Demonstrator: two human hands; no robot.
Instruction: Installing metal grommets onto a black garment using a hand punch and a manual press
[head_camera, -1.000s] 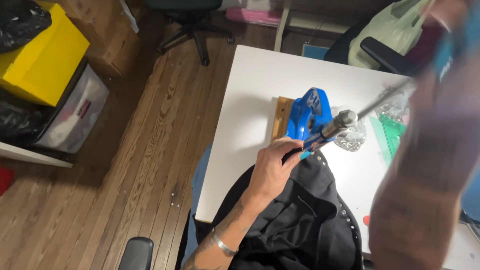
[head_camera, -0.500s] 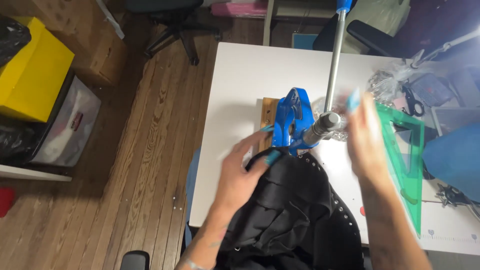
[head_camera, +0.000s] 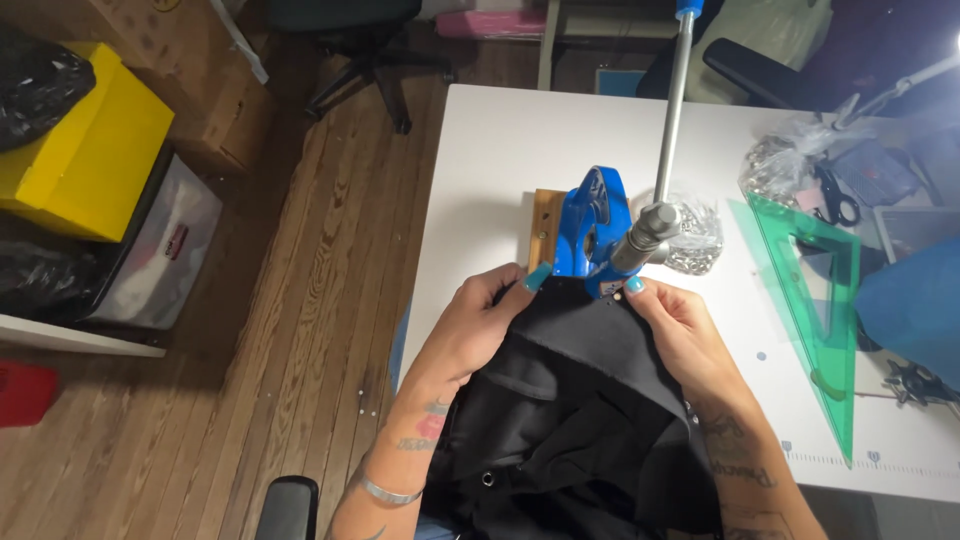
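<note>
1. Our left hand (head_camera: 478, 325) comes in from bottom-left, forearm angled up, fingers curled; grip pinches the left edge of the black fabric (head_camera: 580, 400).
2. Our right hand (head_camera: 685, 335) mirrors it from bottom-right, grip clamped on the fabric's right edge, thumb on top.
3. The fabric is pulled taut between both hands, its front edge tucked just under the head of the blue hand press (head_camera: 590, 225); the rest drapes off the white worktop (head_camera: 500, 170) towards us.
4. The press sits on a wooden base (head_camera: 545, 225), its metal lever (head_camera: 672, 110) standing near upright.
5. A bag of metal hardware (head_camera: 695, 235) lies just right of the press; a green set square (head_camera: 815, 300) sits further right.
</note>
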